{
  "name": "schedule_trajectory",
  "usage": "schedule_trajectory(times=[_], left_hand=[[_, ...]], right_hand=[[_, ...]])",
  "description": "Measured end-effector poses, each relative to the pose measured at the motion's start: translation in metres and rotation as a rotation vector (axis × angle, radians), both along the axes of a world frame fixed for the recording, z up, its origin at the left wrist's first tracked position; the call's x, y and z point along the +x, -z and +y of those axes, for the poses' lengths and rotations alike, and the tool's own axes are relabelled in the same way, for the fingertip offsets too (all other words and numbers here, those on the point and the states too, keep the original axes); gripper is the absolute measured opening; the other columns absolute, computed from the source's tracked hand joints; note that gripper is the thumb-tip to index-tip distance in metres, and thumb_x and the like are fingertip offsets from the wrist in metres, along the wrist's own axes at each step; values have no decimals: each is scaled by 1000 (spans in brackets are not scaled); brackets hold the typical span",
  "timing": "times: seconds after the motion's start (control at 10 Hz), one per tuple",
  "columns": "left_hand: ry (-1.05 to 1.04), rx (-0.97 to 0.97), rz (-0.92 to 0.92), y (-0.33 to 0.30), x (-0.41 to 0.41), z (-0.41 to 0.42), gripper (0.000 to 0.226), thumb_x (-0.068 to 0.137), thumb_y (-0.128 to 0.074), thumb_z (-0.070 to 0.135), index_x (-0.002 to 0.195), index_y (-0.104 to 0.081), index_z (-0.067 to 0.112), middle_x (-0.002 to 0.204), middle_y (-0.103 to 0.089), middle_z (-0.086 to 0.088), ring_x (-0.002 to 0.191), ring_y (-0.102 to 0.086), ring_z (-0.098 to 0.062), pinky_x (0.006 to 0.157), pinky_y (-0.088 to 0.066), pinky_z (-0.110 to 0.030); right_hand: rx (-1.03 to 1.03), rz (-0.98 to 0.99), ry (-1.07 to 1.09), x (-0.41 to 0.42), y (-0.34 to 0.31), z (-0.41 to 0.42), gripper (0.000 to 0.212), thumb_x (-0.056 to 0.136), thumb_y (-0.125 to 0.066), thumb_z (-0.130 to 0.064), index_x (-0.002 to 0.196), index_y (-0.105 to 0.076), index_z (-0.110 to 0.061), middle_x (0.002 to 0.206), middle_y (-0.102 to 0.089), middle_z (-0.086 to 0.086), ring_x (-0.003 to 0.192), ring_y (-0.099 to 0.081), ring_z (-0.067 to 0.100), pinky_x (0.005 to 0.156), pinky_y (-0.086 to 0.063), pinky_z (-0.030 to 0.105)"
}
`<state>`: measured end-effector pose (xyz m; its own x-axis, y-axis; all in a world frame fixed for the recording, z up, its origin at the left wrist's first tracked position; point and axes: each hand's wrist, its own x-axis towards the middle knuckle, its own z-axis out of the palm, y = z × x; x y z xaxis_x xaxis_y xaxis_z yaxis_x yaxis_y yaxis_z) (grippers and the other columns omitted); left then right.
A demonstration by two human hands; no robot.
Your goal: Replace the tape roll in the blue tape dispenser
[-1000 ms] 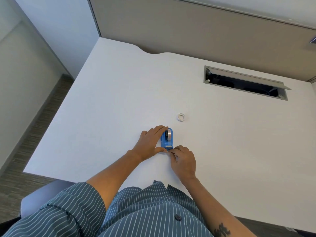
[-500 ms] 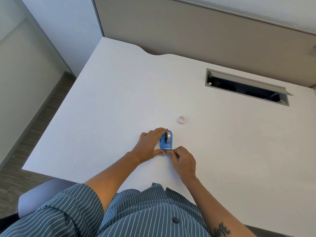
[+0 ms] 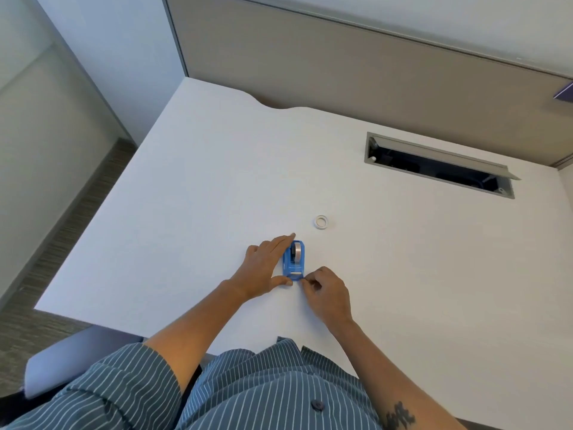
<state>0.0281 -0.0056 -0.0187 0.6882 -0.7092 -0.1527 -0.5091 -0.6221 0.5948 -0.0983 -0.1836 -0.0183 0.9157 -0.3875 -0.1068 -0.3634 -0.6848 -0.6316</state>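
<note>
A small blue tape dispenser (image 3: 294, 264) stands on the white desk (image 3: 217, 197) with a grey tape roll (image 3: 297, 251) seated in it. My left hand (image 3: 263, 268) cups the dispenser's left side, thumb at its near end and fingers along its flank. My right hand (image 3: 325, 291) sits just below the cutter end, thumb and forefinger pinched together at the dispenser's front edge; whether tape is between them is too small to tell. A bare white tape core (image 3: 322, 221) lies flat on the desk beyond the dispenser.
An open cable hatch (image 3: 440, 166) is sunk into the desk at the back right. A beige partition (image 3: 341, 63) runs behind the desk. The desk's left edge drops to the carpet (image 3: 62, 218), and a chair arm (image 3: 68, 358) shows at the lower left.
My right hand has drawn back slightly from the dispenser's front, fingers still pinched. My left hand stays on the dispenser. The view shifted a little.
</note>
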Motion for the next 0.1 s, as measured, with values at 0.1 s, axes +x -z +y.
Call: schedule_trajectory(times=[0.1], left_hand=[[-61,-70,77,1,-4,1,117,83,-59,83,168,6,35,176,-18,10,158,-24,-12,126,-23,-40]], right_hand=[[-251,-121,-52,-9,0,-12,9,97,-74,-13,105,-79,-14,104,-75,2,94,-68,28,76,-56,45]])
